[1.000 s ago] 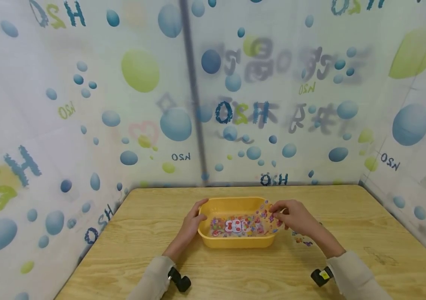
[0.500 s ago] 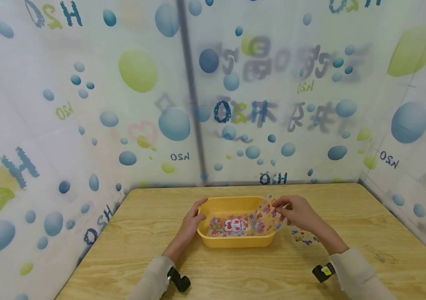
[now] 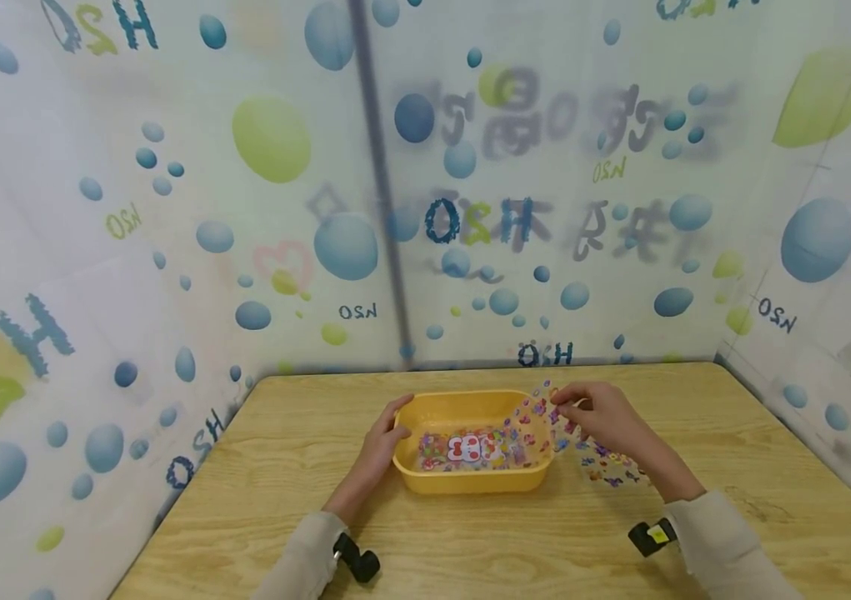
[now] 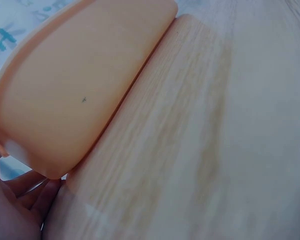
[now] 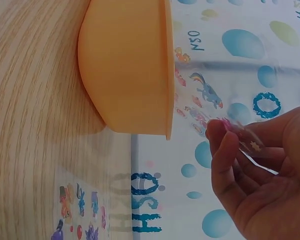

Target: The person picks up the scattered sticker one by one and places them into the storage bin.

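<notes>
A yellow plastic basin [image 3: 470,483] stands on the table, and my left hand [image 3: 378,442] grips its left end at the rim. Inside lie clear sticker sheets with colourful small prints and a white rabbit-like figure [image 3: 464,448] with a red bow. Between thumb and fingertips my right hand [image 3: 601,417] pinches the edge of a transparent sticker sheet [image 3: 533,421], raised above the basin's right end. In the right wrist view, pony figures [image 5: 207,92] show on this sheet. The left wrist view shows fingers [image 4: 42,197] against the basin's outer wall.
Another clear sticker sheet [image 5: 82,210] lies flat on the wooden table [image 3: 455,550], right of the basin and partly under my right forearm in the head view. Behind the table hangs a pale curtain [image 3: 575,325] printed with blue and green drops.
My right hand has risen and moved slightly right, drawing the pinched sheet higher over the basin's right end. More of the sheet on the table shows. My left hand stays on the rim.
</notes>
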{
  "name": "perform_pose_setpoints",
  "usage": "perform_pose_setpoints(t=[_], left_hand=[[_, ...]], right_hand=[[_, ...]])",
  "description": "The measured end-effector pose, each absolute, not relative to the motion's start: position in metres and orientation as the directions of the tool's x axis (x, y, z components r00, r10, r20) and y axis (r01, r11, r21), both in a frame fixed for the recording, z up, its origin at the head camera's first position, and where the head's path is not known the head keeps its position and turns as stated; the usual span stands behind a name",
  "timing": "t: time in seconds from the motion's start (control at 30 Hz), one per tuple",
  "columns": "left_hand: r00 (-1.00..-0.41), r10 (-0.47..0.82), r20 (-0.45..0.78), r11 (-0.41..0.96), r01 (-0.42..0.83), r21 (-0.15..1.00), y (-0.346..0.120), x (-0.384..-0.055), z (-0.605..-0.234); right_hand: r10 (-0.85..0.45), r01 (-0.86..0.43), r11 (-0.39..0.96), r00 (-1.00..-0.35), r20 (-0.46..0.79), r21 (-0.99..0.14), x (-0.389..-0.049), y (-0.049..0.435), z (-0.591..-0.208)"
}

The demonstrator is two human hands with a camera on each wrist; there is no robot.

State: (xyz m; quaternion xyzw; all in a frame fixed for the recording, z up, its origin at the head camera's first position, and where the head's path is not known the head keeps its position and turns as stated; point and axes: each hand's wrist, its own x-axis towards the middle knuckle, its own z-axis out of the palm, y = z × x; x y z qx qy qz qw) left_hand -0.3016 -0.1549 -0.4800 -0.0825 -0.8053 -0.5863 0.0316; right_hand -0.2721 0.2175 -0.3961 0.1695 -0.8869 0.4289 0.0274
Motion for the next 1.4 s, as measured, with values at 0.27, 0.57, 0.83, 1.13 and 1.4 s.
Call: perform_pose_setpoints(t=[0.27, 0.57, 0.83, 1.13, 1.4], left_hand=[[-0.986, 0.09, 0.142, 0.3, 0.163, 0.94, -0.156, -0.302, -0.481], [-0.983, 0.096, 0.155, 0.305, 0.177, 0.936, -0.155, -0.303, -0.479], [-0.979, 0.112, 0.17, 0.286, 0.196, 0.938, -0.156, -0.301, -0.48], [-0.983, 0.094, 0.16, 0.295, 0.181, 0.938, -0.154, -0.301, -0.482], [-0.982, 0.098, 0.161, 0.29, 0.183, 0.939, -0.156, -0.301, -0.48]], right_hand=[[-0.303, -0.335, 0.564, -0.934, 0.188, -0.755, -0.275, 0.216, -0.403], [-0.35, -0.345, 0.575, -0.923, 0.158, -0.741, -0.276, 0.208, -0.41], [-0.341, -0.345, 0.577, -0.925, 0.166, -0.741, -0.274, 0.207, -0.411], [-0.312, -0.338, 0.579, -0.933, 0.182, -0.742, -0.275, 0.214, -0.41], [-0.293, -0.331, 0.569, -0.937, 0.19, -0.753, -0.276, 0.22, -0.405]])
